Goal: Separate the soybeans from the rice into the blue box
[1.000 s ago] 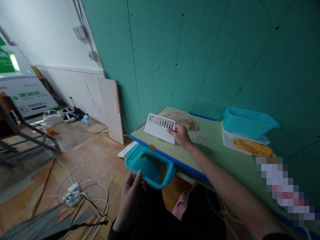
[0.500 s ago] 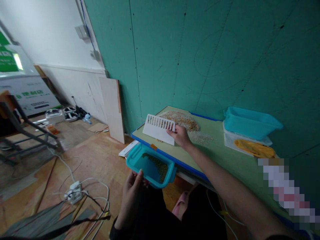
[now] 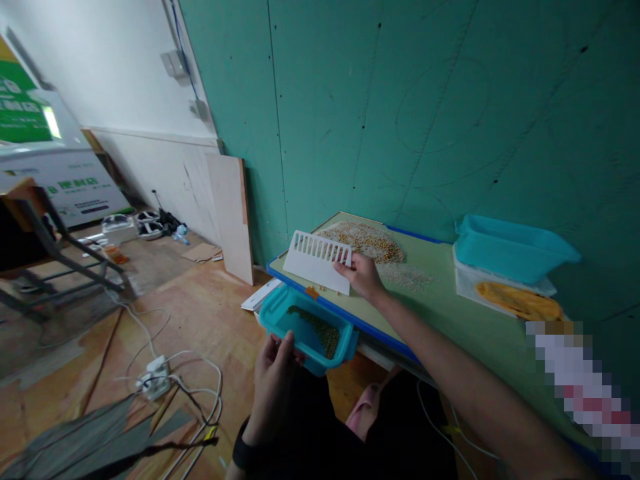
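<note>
My right hand (image 3: 364,275) grips the right end of a white slotted board (image 3: 317,265), thumb on its near face. The board stands tilted on the table, slots upward, close to the near blue edge. A few yellow kernels (image 3: 323,289) lie along its lower edge. Below that edge, my left hand (image 3: 274,367) pinches the near rim of a light-blue plastic basin (image 3: 280,321). Small green beans (image 3: 324,331) are gathered toward the basin's right side. Behind the board spreads a pile of mixed pale and yellow grains (image 3: 373,241).
The green-topped table (image 3: 440,293) stands against a green wall. At its right are another blue basin (image 3: 515,247) and a yellow cloth (image 3: 520,301). A power strip (image 3: 154,379) and cables lie on the floor at left, with a chair (image 3: 55,233) beyond.
The slotted board has slid slightly toward the near left edge of the table, and more yellow kernels show along its bottom. My left hand still holds the basin; the view has shifted a little.
</note>
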Demonstrator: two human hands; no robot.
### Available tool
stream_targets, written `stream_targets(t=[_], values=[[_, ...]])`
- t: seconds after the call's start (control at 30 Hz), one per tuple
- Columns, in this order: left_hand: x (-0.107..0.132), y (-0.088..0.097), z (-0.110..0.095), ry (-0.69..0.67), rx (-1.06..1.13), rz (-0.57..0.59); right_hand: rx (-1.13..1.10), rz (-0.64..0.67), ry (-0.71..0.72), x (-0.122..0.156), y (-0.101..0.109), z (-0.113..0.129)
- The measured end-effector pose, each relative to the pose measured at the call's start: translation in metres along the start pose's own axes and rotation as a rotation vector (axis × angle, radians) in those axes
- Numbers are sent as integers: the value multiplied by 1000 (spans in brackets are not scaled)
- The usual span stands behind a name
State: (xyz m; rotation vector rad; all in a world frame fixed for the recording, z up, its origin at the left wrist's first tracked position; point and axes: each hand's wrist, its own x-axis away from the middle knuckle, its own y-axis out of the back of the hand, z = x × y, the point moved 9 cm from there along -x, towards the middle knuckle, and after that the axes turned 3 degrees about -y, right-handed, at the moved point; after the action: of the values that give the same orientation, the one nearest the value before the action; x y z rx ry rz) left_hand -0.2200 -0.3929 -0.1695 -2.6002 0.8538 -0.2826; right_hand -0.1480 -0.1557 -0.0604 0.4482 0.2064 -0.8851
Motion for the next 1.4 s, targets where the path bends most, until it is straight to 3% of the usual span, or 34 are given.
stream_targets(t=[0.27, 0.5, 0.73, 1.03, 1.23, 1.4], values=[[3, -4, 10, 36, 117, -40, -17, 29, -11, 5, -4, 6], [8, -13, 15, 48, 141, -2, -26, 64, 1, 6, -3, 6], [6, -16, 17, 51, 117, 20, 27, 130, -26, 10, 9, 7], [4, -18, 17, 26, 90, 46, 358, 121, 17, 63, 36, 33], [3, -19, 17, 7, 93, 58, 494, 133, 157, 98, 27, 63], [1, -18, 16, 19, 89, 51, 603, 148, 207, 101, 19, 63]])
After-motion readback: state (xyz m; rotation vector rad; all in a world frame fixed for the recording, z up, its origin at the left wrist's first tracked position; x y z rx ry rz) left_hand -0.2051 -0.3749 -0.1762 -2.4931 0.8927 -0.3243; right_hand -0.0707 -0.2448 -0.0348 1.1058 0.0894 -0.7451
